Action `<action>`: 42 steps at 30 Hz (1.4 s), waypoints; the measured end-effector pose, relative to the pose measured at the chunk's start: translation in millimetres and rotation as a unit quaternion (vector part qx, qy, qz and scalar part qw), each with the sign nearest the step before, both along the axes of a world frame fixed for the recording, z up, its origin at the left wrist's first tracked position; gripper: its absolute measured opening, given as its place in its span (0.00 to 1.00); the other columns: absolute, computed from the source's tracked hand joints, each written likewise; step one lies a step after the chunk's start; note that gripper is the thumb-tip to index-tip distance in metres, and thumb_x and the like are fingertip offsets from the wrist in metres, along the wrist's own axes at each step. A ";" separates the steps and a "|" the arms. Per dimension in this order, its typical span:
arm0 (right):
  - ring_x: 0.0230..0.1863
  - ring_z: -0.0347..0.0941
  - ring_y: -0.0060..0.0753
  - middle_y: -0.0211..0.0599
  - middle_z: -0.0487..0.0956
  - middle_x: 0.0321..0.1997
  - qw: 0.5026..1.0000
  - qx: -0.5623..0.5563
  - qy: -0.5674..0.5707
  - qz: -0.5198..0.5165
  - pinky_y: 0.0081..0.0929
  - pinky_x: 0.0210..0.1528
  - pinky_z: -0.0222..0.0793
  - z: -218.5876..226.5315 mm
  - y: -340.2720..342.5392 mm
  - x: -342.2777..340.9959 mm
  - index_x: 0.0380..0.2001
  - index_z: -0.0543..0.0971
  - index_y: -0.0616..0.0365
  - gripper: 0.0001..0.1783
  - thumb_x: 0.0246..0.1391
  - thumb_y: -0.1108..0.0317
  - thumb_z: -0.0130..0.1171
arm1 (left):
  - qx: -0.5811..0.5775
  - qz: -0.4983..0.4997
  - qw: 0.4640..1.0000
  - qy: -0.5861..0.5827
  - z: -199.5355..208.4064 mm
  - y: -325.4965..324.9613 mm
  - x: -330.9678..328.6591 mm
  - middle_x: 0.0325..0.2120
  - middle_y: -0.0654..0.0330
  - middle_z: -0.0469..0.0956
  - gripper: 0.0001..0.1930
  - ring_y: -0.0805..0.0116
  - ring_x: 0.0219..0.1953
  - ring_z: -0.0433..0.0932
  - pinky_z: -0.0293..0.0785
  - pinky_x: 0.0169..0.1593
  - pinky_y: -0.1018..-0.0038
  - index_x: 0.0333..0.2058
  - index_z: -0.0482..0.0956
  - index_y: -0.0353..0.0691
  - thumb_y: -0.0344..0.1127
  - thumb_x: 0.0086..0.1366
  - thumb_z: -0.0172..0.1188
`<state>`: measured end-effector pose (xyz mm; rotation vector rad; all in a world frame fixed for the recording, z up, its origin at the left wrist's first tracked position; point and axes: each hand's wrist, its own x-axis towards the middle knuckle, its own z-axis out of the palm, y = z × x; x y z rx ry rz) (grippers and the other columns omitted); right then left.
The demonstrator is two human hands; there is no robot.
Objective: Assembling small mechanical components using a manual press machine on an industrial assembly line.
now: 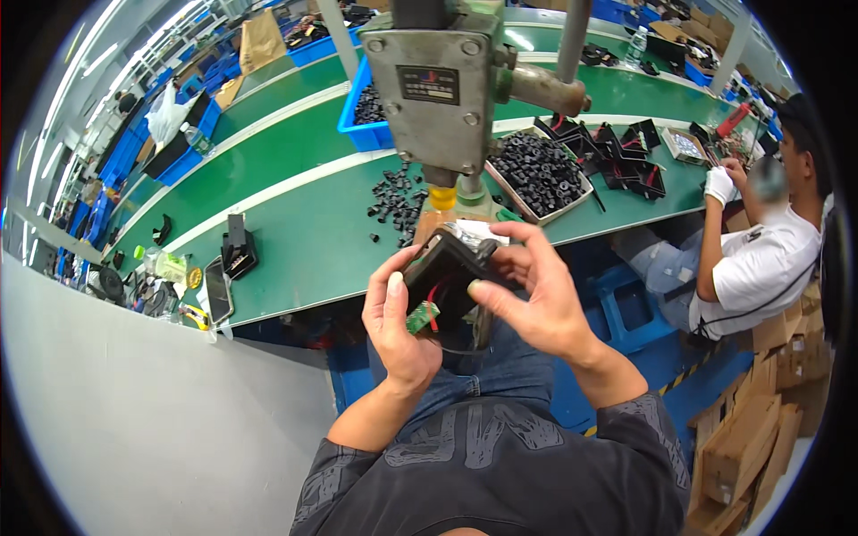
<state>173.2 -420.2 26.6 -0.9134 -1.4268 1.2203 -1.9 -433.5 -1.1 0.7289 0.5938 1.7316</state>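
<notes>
Between my hands, tilted below the press head, is a black plastic housing (454,284). A red wire and a small green circuit board (424,317) show at its open side. My left hand (399,323) grips the housing's left edge, thumb up along the side. From the right, my right hand (541,299) holds it, thumb against the inner face and fingers around the upper corner. A small black part (485,250) shows at that corner by my right fingertips; whether it is attached I cannot tell. Just beyond stands the grey metal press (429,116) with a yellow tip (441,197).
Loose black caps (393,204) lie left of the press; a tray (547,211) of more stands right of it, near several black housings (626,152). A phone (217,290) and an open black case (238,250) lie left. A co-worker (751,241) sits at right beside a blue stool (630,308).
</notes>
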 end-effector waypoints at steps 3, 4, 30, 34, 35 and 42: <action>0.50 0.76 0.26 0.41 0.80 0.47 0.999 -0.031 -0.002 0.030 0.26 0.57 0.70 3.4 11.8 11.2 0.58 0.65 0.61 0.33 0.53 0.72 0.71 | -0.073 -0.180 0.981 0.020 17.3 -3.7 -27.8 0.66 0.45 0.65 0.35 0.55 0.68 0.64 0.57 0.71 0.62 0.68 0.59 0.29 0.31 0.64 0.61; 0.50 0.76 0.27 0.41 0.80 0.47 0.998 -0.043 -0.002 0.049 0.26 0.56 0.71 6.5 13.7 10.6 0.58 0.66 0.61 0.33 0.53 0.71 0.72 | -0.088 -0.209 0.970 0.091 11.8 -0.3 -37.7 0.62 0.46 0.69 0.37 0.58 0.65 0.69 0.60 0.69 0.65 0.68 0.58 0.30 0.30 0.63 0.63; 0.54 0.77 0.46 0.43 0.81 0.50 0.819 0.408 -0.404 -0.022 0.48 0.62 0.68 4.1 -0.2 -8.9 0.48 0.81 0.59 0.22 0.46 0.78 0.66 | -0.177 -0.148 0.966 -0.112 -16.7 8.9 -74.3 0.50 0.52 0.76 0.31 0.65 0.52 0.79 0.79 0.53 0.70 0.63 0.64 0.35 0.23 0.59 0.57; 0.55 0.77 0.51 0.45 0.81 0.53 0.866 0.344 -0.347 -0.108 0.47 0.63 0.68 3.0 -0.8 -2.9 0.48 0.82 0.62 0.20 0.49 0.77 0.66 | -0.004 0.105 0.978 0.179 -18.4 26.6 -46.5 0.57 0.49 0.67 0.39 0.62 0.58 0.72 0.71 0.62 0.69 0.69 0.52 0.35 0.19 0.61 0.60; 0.55 0.76 0.52 0.45 0.81 0.52 0.875 0.325 -0.340 -0.112 0.46 0.62 0.69 2.1 -1.2 -1.5 0.47 0.82 0.61 0.18 0.50 0.76 0.67 | 0.009 0.112 0.972 0.208 -27.4 36.3 -38.4 0.58 0.49 0.66 0.39 0.62 0.59 0.71 0.70 0.63 0.69 0.69 0.53 0.34 0.19 0.61 0.61; 0.54 0.77 0.53 0.45 0.82 0.50 0.884 0.294 -0.338 -0.131 0.41 0.58 0.72 -5.2 -12.2 9.2 0.42 0.84 0.61 0.13 0.51 0.75 0.68 | 0.061 0.066 0.877 0.473 -83.7 61.1 -1.9 0.51 0.52 0.77 0.38 0.66 0.49 0.80 0.75 0.53 0.73 0.66 0.60 0.34 0.22 0.56 0.61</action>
